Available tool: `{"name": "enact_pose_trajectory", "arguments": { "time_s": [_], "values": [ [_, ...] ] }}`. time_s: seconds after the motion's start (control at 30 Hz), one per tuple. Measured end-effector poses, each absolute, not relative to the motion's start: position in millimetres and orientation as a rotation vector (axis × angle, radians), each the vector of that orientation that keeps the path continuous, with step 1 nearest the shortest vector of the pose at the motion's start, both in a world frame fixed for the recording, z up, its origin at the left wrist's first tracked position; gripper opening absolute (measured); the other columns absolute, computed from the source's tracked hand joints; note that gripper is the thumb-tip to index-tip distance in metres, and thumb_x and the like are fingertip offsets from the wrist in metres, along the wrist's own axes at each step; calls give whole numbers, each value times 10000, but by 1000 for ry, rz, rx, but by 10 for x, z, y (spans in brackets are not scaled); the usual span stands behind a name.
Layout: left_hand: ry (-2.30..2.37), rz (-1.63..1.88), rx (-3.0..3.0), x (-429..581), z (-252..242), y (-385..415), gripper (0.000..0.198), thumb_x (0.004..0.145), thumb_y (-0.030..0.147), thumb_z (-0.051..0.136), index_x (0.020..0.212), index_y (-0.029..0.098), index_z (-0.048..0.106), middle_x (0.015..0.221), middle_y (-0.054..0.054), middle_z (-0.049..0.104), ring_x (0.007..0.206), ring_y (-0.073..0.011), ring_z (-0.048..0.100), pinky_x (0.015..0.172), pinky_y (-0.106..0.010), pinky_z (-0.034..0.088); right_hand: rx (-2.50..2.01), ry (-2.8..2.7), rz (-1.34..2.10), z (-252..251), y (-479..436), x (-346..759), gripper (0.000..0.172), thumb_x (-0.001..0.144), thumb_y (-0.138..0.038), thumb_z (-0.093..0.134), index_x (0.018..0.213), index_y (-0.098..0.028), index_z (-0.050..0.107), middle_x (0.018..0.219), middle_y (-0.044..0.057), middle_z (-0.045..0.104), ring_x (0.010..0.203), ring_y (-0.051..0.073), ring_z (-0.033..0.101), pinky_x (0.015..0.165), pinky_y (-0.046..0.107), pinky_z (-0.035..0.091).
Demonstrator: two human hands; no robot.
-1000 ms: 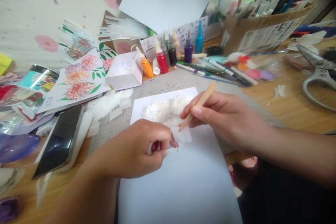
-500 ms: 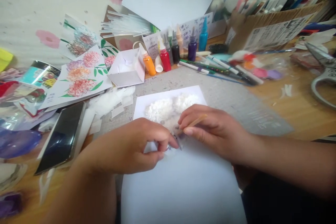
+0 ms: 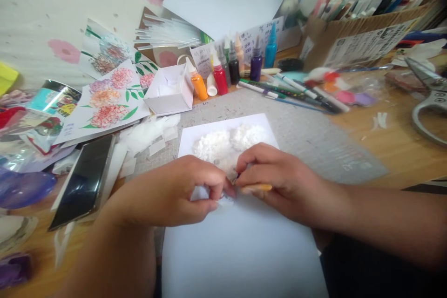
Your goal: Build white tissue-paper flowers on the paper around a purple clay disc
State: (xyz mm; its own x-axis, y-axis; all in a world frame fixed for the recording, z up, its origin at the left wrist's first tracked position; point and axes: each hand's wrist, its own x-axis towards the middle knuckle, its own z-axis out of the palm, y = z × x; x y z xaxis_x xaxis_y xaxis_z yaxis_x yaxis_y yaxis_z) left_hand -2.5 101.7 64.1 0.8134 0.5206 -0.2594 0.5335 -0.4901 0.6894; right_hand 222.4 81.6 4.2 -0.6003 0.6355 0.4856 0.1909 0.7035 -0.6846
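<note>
A white sheet of paper (image 3: 240,251) lies in front of me, bearing two fluffy white clumps (image 3: 212,145) of small crumpled bits near its far end. Over the sheet, just below the clumps, my left hand (image 3: 195,191) is closed, fingers curled and fingertips down near the paper. Whatever lies under its fingertips is too small and blurred to name. My right hand (image 3: 279,177) pinches a thin yellowish stick (image 3: 260,187), its tip hidden by the fingers. The fingertips of both hands nearly meet, covering part of the sheet.
Paint bottles (image 3: 220,73) stand behind the grey mat (image 3: 300,135) with a white paper box (image 3: 171,91). Pens (image 3: 296,91) lie at the right, scissors (image 3: 431,98) farther out. On the left are a phone (image 3: 84,181), flower pictures (image 3: 108,98) and paper scraps (image 3: 157,135).
My right hand has turned slightly, and the stick has swung from slanting upward to lying almost level, lower down. My left hand stays nearly in place.
</note>
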Motion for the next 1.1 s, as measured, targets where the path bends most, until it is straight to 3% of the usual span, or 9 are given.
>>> {"name": "enact_pose_trajectory", "arguments": {
  "time_s": [0.1, 0.27, 0.37, 0.53, 0.63, 0.73, 0.93, 1.1],
  "values": [
    [726, 31, 2103, -66, 666, 1038, 126, 767, 65, 563, 717, 180, 574, 958, -13, 715, 830, -140, 655, 732, -207, 469, -625, -2027, 810, 70, 845, 2264, 86, 882, -129, 571, 848, -157, 646, 917, 86, 627, 891, 158, 606, 784, 301, 508],
    [1020, 401, 1831, -19, 633, 1017, 129, 818, 242, 625, 715, 174, 589, 637, 3, 626, 582, -110, 578, 538, -190, 431, -726, -1696, 942, 229, 847, 2348, 119, 897, -196, 592, 788, -219, 631, 830, 17, 647, 895, 160, 615, 830, 327, 499],
    [1212, 542, 1636, 89, 559, 988, 148, 826, 256, 616, 714, 175, 563, 576, 29, 601, 529, -97, 565, 510, -183, 433, -727, -1516, 1044, 329, 825, 2382, 90, 906, -241, 598, 836, -248, 654, 871, -7, 645, 886, 153, 621, 811, 316, 509],
    [1229, 671, 1540, 204, 448, 945, 179, 852, 300, 600, 730, 181, 548, 649, 24, 614, 614, -110, 576, 573, -218, 456, -679, -1488, 1229, 414, 775, 2358, 90, 926, -271, 570, 866, -240, 629, 911, 5, 665, 794, 153, 663, 691, 297, 562],
    [1091, 766, 1534, 229, 418, 916, 217, 849, 276, 616, 677, 164, 543, 954, -32, 665, 851, -153, 615, 726, -271, 480, -695, -1540, 1235, 440, 754, 2311, 103, 924, -297, 572, 887, -221, 631, 973, 33, 671, 851, 166, 670, 700, 285, 573],
    [895, 855, 1452, 246, 397, 899, 241, 842, 212, 622, 634, 150, 517, 1204, -45, 607, 1036, -203, 596, 828, -319, 481, -701, -1537, 1265, 455, 751, 2270, 124, 927, -313, 562, 893, -214, 629, 983, 43, 673, 811, 156, 667, 677, 280, 585],
    [1063, 839, 1666, 216, 412, 921, 168, 864, 240, 607, 714, 171, 576, 986, -21, 672, 916, -164, 618, 789, -299, 472, -759, -1554, 1248, 429, 845, 2284, 157, 922, -336, 561, 886, -192, 612, 871, 41, 681, 776, 160, 672, 642, 274, 585],
    [1153, 747, 2155, 210, 445, 944, 82, 837, 126, 584, 844, 194, 629, 950, 10, 642, 921, -125, 593, 837, -259, 443, -937, -1924, 1149, 412, 961, 2426, 176, 906, -302, 562, 833, -167, 648, 839, 37, 681, 758, 158, 648, 668, 268, 517]
  ]
}}
